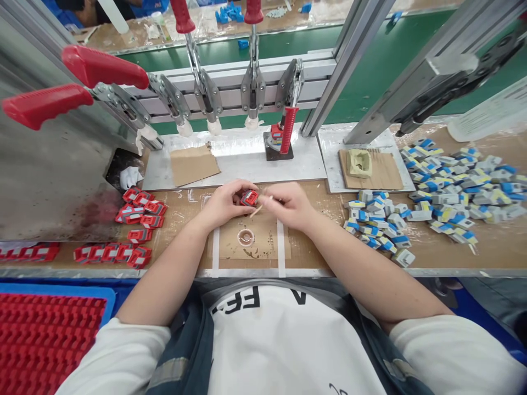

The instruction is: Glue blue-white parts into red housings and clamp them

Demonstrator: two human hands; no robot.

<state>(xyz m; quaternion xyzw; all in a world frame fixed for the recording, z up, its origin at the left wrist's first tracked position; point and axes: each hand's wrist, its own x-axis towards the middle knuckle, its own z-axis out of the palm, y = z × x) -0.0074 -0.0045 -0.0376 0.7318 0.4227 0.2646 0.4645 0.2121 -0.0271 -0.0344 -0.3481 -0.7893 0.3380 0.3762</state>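
My left hand is closed around a small red and grey plastic part, held just over the bench. Close beside it, my right hand pinches a thin wooden stick, its end pointing down and left near the part. Below both hands sits a small round cup on a stained piece of cardboard edged by white tape strips. Fingers cover some of the red part, so its full shape is hidden.
Toggle clamps with red handles stand behind my hands; one presses a red part. Red parts lie at left, beside a red tray. Many grey, blue and yellow parts cover the right. A pale block rests on cardboard.
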